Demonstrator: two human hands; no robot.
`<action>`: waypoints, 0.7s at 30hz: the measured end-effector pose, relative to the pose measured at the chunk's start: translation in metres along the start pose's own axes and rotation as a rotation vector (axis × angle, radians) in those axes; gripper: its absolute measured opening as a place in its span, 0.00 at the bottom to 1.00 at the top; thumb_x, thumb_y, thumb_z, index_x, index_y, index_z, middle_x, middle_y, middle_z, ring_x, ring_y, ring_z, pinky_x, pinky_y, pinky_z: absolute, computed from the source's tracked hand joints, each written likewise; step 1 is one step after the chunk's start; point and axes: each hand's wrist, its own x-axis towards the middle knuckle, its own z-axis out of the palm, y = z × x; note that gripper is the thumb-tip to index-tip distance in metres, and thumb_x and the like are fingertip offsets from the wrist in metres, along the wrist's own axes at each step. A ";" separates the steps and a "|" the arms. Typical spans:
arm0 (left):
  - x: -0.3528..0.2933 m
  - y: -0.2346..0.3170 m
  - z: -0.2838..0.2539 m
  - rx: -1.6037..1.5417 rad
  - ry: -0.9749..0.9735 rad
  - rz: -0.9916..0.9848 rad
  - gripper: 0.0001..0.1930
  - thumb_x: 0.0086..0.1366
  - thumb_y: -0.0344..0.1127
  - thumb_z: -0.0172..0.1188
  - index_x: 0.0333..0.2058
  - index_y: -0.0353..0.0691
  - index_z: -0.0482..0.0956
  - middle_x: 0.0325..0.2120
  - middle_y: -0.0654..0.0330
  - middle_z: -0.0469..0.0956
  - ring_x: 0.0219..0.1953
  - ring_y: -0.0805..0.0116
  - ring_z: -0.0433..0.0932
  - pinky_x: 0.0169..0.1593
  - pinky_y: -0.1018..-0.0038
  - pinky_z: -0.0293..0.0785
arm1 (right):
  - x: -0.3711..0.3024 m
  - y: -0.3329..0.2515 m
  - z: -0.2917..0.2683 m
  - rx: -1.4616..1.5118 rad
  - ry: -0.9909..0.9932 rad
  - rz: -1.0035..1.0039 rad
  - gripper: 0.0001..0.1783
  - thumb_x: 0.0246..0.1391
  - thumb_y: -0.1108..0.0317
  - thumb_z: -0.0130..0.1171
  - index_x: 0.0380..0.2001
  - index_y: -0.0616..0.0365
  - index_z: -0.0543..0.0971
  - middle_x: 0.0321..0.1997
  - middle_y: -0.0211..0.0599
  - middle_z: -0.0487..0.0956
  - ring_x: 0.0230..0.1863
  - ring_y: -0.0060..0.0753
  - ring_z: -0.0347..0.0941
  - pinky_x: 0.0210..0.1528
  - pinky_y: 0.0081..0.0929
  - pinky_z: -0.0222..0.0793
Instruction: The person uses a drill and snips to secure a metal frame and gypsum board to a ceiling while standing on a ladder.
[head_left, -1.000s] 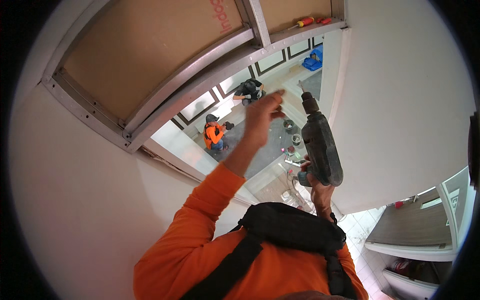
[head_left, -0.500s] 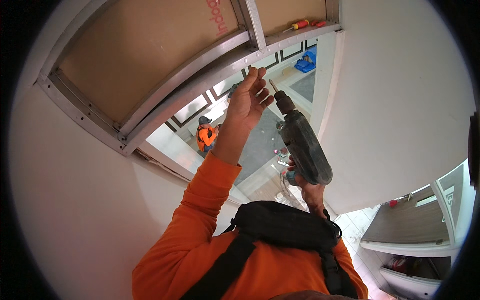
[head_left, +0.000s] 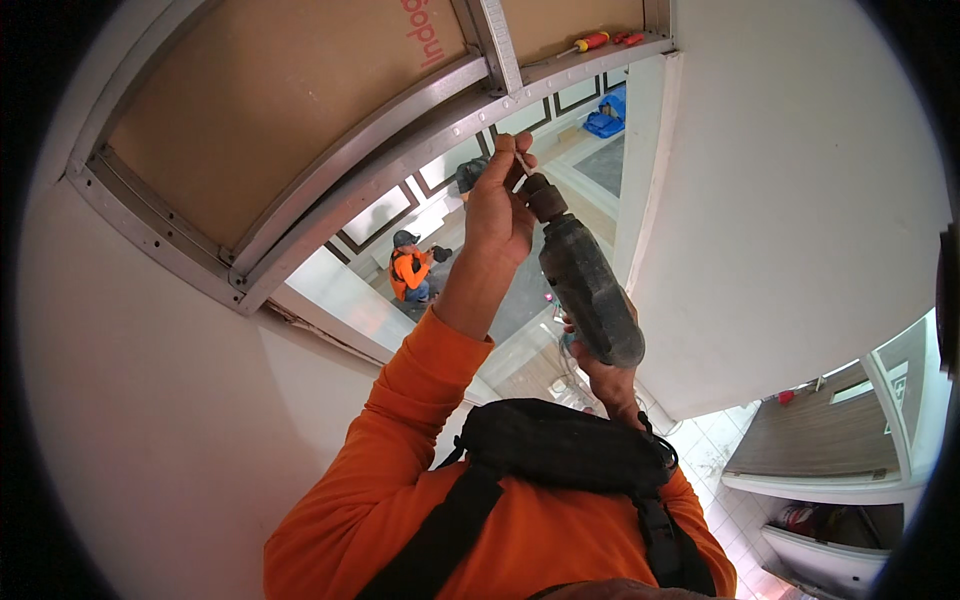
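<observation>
Mid-frame, the right hand (head_left: pixel 606 380) wraps the hard, likely heavy drill (head_left: pixel 592 290) low down, a good spot; the left hand (head_left: pixel 497 215) half-curls at the thin bit (head_left: pixel 526 164), but I can't tell if it pinches.

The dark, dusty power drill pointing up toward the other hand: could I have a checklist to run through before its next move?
1. Dark, dusty power drill held: ok, the bare right hand grips it.
2. Bare left hand clear of the thin, pale metal bit: not ok, its fingers are right at the bit.
3. Trigger released: cannot tell, it is hidden.
4. Red-and-yellow-handled screwdriver out of the hands: ok, it lies on the silver metal frame.
5. Person in an orange top and dark cap at a safe distance: cannot tell, only visible through the opening.
</observation>
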 end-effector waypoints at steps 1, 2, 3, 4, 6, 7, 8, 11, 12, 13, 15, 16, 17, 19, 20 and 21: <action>0.001 0.000 -0.003 -0.020 -0.010 -0.009 0.15 0.67 0.48 0.60 0.43 0.45 0.78 0.30 0.69 0.75 0.30 0.74 0.73 0.37 0.71 0.75 | 0.002 -0.006 0.004 -0.066 0.014 -0.030 0.47 0.40 0.79 0.66 0.66 0.59 0.59 0.56 0.42 0.74 0.54 0.34 0.74 0.59 0.29 0.69; 0.004 -0.002 -0.008 -0.040 -0.020 -0.019 0.15 0.67 0.49 0.60 0.43 0.45 0.78 0.30 0.68 0.75 0.29 0.73 0.73 0.37 0.71 0.75 | 0.003 -0.016 0.007 -0.151 0.020 -0.048 0.47 0.40 0.79 0.67 0.66 0.59 0.60 0.58 0.42 0.73 0.55 0.34 0.73 0.60 0.28 0.68; 0.004 -0.002 -0.007 -0.059 -0.032 -0.033 0.15 0.67 0.49 0.60 0.43 0.45 0.78 0.29 0.68 0.75 0.29 0.72 0.73 0.37 0.70 0.75 | 0.004 -0.025 0.011 -0.236 0.030 -0.065 0.47 0.39 0.79 0.68 0.66 0.58 0.61 0.60 0.41 0.72 0.56 0.34 0.72 0.61 0.28 0.67; 0.003 -0.002 -0.006 -0.065 -0.033 -0.018 0.15 0.68 0.49 0.59 0.43 0.45 0.78 0.29 0.68 0.75 0.29 0.72 0.73 0.37 0.70 0.75 | 0.004 -0.023 0.013 -0.295 0.059 -0.125 0.47 0.39 0.79 0.68 0.65 0.58 0.61 0.58 0.41 0.73 0.55 0.33 0.73 0.59 0.28 0.68; -0.002 -0.001 -0.004 -0.077 -0.037 0.015 0.15 0.68 0.50 0.59 0.43 0.45 0.78 0.29 0.68 0.74 0.30 0.72 0.74 0.37 0.69 0.75 | 0.004 -0.016 0.013 -0.260 0.051 -0.149 0.45 0.40 0.79 0.67 0.65 0.59 0.62 0.56 0.41 0.75 0.52 0.32 0.75 0.57 0.28 0.71; 0.001 -0.003 -0.006 -0.088 -0.053 0.035 0.16 0.68 0.50 0.58 0.44 0.45 0.77 0.29 0.69 0.74 0.30 0.72 0.74 0.38 0.69 0.76 | 0.003 -0.012 0.012 -0.166 0.017 -0.110 0.45 0.40 0.79 0.67 0.64 0.59 0.62 0.54 0.41 0.76 0.51 0.31 0.76 0.55 0.28 0.72; 0.006 -0.005 -0.011 -0.099 -0.069 0.055 0.16 0.68 0.51 0.58 0.44 0.45 0.77 0.29 0.69 0.74 0.31 0.72 0.74 0.38 0.69 0.76 | 0.005 -0.002 0.005 0.080 -0.082 0.027 0.44 0.41 0.79 0.67 0.64 0.59 0.63 0.52 0.40 0.77 0.49 0.30 0.76 0.53 0.28 0.73; 0.007 -0.008 -0.012 -0.081 -0.149 0.063 0.18 0.68 0.51 0.58 0.45 0.43 0.76 0.31 0.68 0.75 0.35 0.72 0.76 0.39 0.74 0.75 | 0.008 -0.010 0.008 0.362 -0.134 0.147 0.43 0.43 0.80 0.65 0.64 0.60 0.60 0.45 0.38 0.80 0.45 0.29 0.78 0.48 0.28 0.75; 0.006 -0.011 -0.011 -0.075 -0.187 0.051 0.18 0.68 0.50 0.59 0.46 0.42 0.76 0.32 0.68 0.75 0.36 0.72 0.76 0.40 0.76 0.75 | 0.006 -0.009 0.010 0.342 -0.094 0.126 0.43 0.43 0.80 0.65 0.65 0.60 0.59 0.45 0.38 0.80 0.45 0.29 0.79 0.48 0.28 0.75; 0.007 -0.012 -0.009 -0.059 -0.215 0.016 0.18 0.68 0.51 0.58 0.46 0.43 0.76 0.31 0.68 0.76 0.35 0.71 0.76 0.40 0.73 0.75 | 0.004 -0.006 0.011 0.322 -0.054 0.105 0.44 0.43 0.80 0.65 0.65 0.60 0.58 0.45 0.38 0.80 0.45 0.30 0.79 0.49 0.28 0.75; 0.013 -0.007 -0.003 -0.019 -0.265 -0.040 0.17 0.69 0.53 0.56 0.45 0.46 0.76 0.31 0.68 0.77 0.33 0.70 0.77 0.41 0.67 0.76 | 0.003 -0.002 0.013 0.167 -0.029 0.088 0.50 0.42 0.78 0.68 0.67 0.59 0.54 0.56 0.43 0.73 0.56 0.35 0.72 0.59 0.34 0.68; 0.014 -0.001 0.000 -0.031 -0.289 -0.071 0.18 0.69 0.53 0.56 0.46 0.46 0.76 0.32 0.67 0.77 0.34 0.69 0.77 0.42 0.66 0.76 | 0.004 -0.002 0.017 0.087 -0.003 0.047 0.51 0.41 0.78 0.68 0.67 0.59 0.54 0.59 0.44 0.70 0.59 0.37 0.69 0.62 0.36 0.65; 0.014 0.004 0.003 -0.043 -0.313 -0.102 0.18 0.69 0.53 0.55 0.46 0.45 0.76 0.32 0.67 0.78 0.34 0.69 0.77 0.42 0.66 0.76 | 0.006 -0.004 0.019 0.062 -0.009 0.013 0.52 0.41 0.78 0.69 0.68 0.58 0.53 0.62 0.45 0.67 0.62 0.38 0.66 0.64 0.36 0.62; 0.015 0.014 0.009 -0.039 -0.348 -0.140 0.19 0.69 0.53 0.55 0.46 0.44 0.76 0.34 0.66 0.78 0.36 0.67 0.77 0.44 0.64 0.76 | 0.015 -0.015 0.024 0.010 -0.006 -0.060 0.54 0.39 0.77 0.71 0.68 0.58 0.52 0.67 0.46 0.60 0.68 0.40 0.59 0.69 0.38 0.56; 0.015 0.020 0.012 -0.024 -0.356 -0.141 0.20 0.69 0.53 0.54 0.46 0.44 0.76 0.34 0.66 0.78 0.36 0.66 0.78 0.44 0.64 0.76 | 0.020 -0.022 0.029 0.001 -0.009 -0.164 0.54 0.39 0.77 0.71 0.68 0.58 0.52 0.67 0.46 0.60 0.68 0.40 0.59 0.69 0.38 0.57; 0.015 0.026 0.013 -0.009 -0.365 -0.139 0.20 0.70 0.54 0.54 0.47 0.43 0.76 0.34 0.65 0.78 0.37 0.65 0.78 0.45 0.64 0.76 | 0.026 -0.026 0.033 -0.008 -0.013 -0.273 0.54 0.39 0.77 0.71 0.68 0.58 0.53 0.67 0.46 0.61 0.68 0.40 0.60 0.68 0.38 0.58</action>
